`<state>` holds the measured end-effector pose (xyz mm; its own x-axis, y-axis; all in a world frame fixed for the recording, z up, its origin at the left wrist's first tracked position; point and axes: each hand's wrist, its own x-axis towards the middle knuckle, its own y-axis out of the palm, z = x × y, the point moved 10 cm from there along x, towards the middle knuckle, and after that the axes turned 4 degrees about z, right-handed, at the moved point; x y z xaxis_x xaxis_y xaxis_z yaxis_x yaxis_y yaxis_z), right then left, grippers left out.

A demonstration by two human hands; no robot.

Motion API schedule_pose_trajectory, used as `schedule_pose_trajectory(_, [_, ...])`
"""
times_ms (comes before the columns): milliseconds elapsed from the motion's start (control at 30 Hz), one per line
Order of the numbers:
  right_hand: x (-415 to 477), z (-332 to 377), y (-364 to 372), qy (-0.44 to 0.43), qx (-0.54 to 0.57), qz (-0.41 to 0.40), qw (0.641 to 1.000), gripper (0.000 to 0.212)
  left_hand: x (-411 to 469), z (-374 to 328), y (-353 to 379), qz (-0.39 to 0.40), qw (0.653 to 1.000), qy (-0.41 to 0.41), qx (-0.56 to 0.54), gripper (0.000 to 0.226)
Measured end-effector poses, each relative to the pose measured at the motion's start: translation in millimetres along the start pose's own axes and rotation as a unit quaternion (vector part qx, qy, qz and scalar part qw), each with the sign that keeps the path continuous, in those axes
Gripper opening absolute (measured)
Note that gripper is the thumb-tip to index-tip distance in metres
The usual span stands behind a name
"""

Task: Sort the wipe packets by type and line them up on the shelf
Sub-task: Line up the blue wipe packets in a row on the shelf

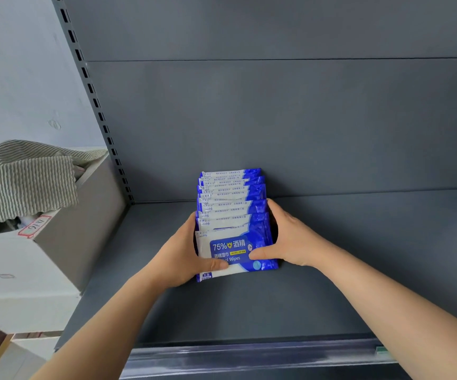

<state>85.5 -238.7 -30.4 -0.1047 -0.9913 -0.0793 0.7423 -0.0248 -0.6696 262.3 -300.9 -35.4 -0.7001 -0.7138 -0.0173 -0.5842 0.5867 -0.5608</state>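
Note:
Several blue-and-white alcohol wipe packets point(232, 215) stand in a row on the dark grey shelf point(331, 270), running from the back wall toward me. My left hand point(186, 256) grips the left side of the front packets, its thumb across the face of the front packet point(235, 252). On the right side, my right hand point(290, 239) grips the same packets, thumb on the front packet's face and fingers curled along the row's edge.
A grey cardboard box point(65, 242) with a striped cloth point(21, 179) draped over it stands left of the shelf upright. The shelf's front edge carries a clear price rail point(249, 355). Bare shelf surface lies on both sides of the row.

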Motion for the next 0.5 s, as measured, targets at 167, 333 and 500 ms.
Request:
schedule_pose_trajectory(167, [-5.6,11.2,-10.1,-0.016,-0.019,-0.079,0.997,0.118,7.1,-5.6,-14.1,-0.093,0.992,-0.001,0.082,0.079])
schedule_pose_trajectory(333, [-17.5,16.6,-5.0,-0.022,-0.085,-0.090,0.992,0.097,1.0,-5.1,-10.1,-0.115,0.986,-0.002,0.124,0.079])
schedule_pose_trajectory(500, [-27.8,17.6,-4.1,-0.010,-0.134,-0.098,0.986,0.096,-7.0,-6.0,-2.1,-0.058,0.990,0.014,0.131,0.083])
